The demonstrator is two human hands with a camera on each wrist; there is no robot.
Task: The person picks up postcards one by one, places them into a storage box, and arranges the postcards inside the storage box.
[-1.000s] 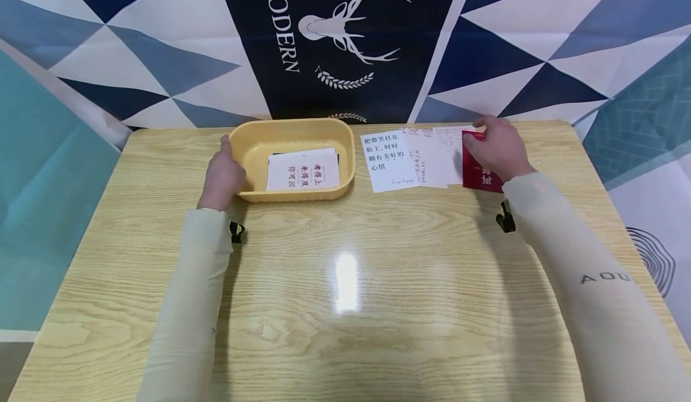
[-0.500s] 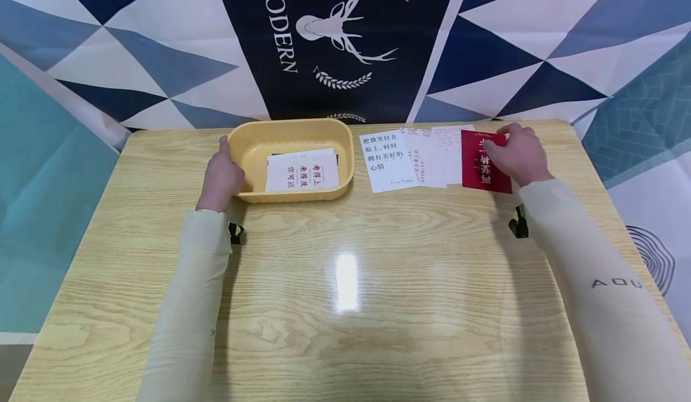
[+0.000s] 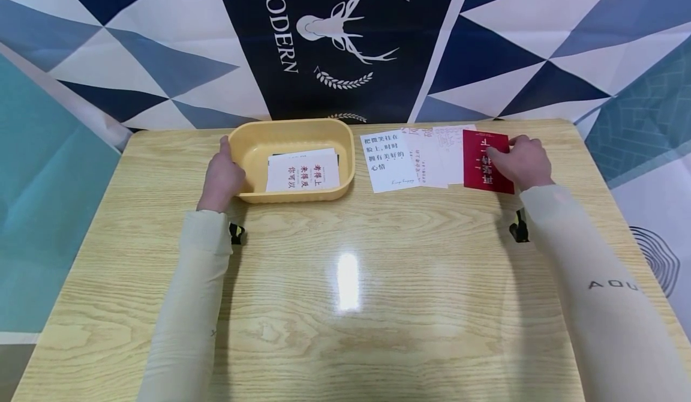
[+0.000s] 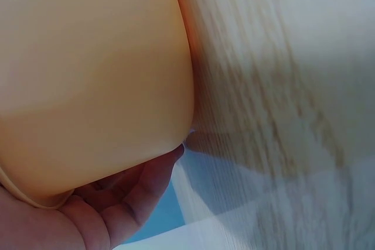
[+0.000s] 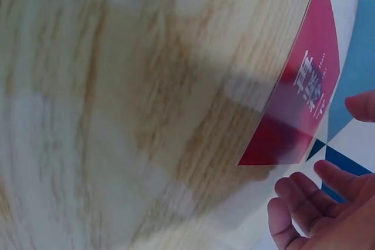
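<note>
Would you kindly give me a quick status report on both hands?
Left hand grips yellow tray rim. Right hand holds red card, its edge lifted. White cards alongside; nothing blocking.

You get bright, even overhead light, with a white glare patch on the table (image 3: 346,282). The head view bends at its edges; both wrist views are blurred.

wooden table (image 3: 345,306), yellow tray (image 3: 240,141), cards (image 3: 388,161)
</note>
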